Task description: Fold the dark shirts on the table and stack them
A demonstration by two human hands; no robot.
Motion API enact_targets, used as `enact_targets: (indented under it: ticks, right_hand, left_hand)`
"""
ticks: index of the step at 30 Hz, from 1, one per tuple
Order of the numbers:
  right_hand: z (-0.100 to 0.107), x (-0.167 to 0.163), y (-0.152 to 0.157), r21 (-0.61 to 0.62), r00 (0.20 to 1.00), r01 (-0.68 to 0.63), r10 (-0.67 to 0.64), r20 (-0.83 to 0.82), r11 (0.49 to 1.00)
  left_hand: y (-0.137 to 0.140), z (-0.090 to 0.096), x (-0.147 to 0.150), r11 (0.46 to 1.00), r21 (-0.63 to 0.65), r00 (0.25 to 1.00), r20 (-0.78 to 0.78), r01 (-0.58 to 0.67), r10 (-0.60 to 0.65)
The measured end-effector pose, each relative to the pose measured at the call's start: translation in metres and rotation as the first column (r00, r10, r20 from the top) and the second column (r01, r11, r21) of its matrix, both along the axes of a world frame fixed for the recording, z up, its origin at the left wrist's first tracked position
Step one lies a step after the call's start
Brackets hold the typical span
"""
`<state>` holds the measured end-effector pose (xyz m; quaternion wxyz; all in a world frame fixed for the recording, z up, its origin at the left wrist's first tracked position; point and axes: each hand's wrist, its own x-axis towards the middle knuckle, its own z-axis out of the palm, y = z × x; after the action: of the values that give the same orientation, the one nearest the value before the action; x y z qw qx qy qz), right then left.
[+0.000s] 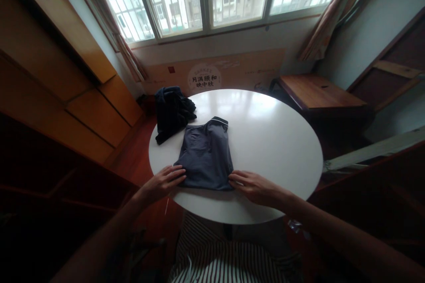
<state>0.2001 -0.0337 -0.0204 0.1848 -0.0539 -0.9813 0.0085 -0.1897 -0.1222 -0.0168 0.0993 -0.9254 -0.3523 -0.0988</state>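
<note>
A folded dark grey garment [206, 154] lies on the round white table [272, 141], its near edge towards me. At its far end shows a black band with a thin white line. My left hand [166, 179] is closed on the near left corner, fingers lying over the cloth and thumb hidden. At the near right corner, my right hand [250, 185] pinches the edge between its bent fingers. A crumpled black garment [172, 110] sits in a heap on the table's far left edge, just beyond the grey one.
A low brown wooden table [322, 90] stands beyond at the right. Orange-brown cabinets [96, 110] line the left wall. Behind the white table, a printed cardboard panel [239, 66] leans under the barred windows [239, 0]. Pink curtains [322, 35] hang at both sides.
</note>
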Motion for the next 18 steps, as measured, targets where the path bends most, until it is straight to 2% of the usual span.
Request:
enact_targets:
  ticks: [4, 7, 9, 12, 14, 16, 18]
  right_hand:
    - [-0.003, 0.0, 0.006, -0.001, 0.998, 0.01, -0.01, -0.054, 1.0]
    - [-0.001, 0.004, 0.005, -0.087, 0.996, -0.002, -0.006, -0.094, 0.996]
    - [0.005, 0.007, 0.003, -0.189, 0.988, -0.038, 0.009, -0.155, 0.981]
    - [0.026, 0.01, 0.0, -0.397, 0.948, -0.07, -0.063, -0.311, 0.915]
    - [0.051, 0.009, -0.002, -0.49, 0.865, -0.05, -0.207, -0.456, 0.87]
    - [0.082, 0.004, -0.001, -0.535, 0.704, -0.017, -0.37, -0.607, 0.844]
    - [0.119, -0.003, 0.005, -0.57, 0.515, -0.046, -0.469, -0.718, 0.821]
  left_hand:
    - [0.008, 0.004, 0.006, 0.999, -0.019, 0.992, 0.115, 0.051, -0.049]
    - [0.007, 0.003, 0.007, 0.991, -0.106, 0.959, 0.278, 0.077, -0.045]
    - [0.004, 0.004, 0.007, 0.985, -0.152, 0.899, 0.439, 0.077, -0.003]
    - [0.002, 0.016, 0.011, 0.977, -0.213, 0.759, 0.634, -0.012, 0.147]
    - [0.005, 0.039, 0.02, 0.963, -0.239, 0.625, 0.735, -0.126, 0.264]
    - [0.014, 0.073, 0.034, 0.946, -0.255, 0.448, 0.835, -0.199, 0.32]
    - [0.031, 0.114, 0.053, 0.95, -0.259, 0.263, 0.918, -0.174, 0.298]
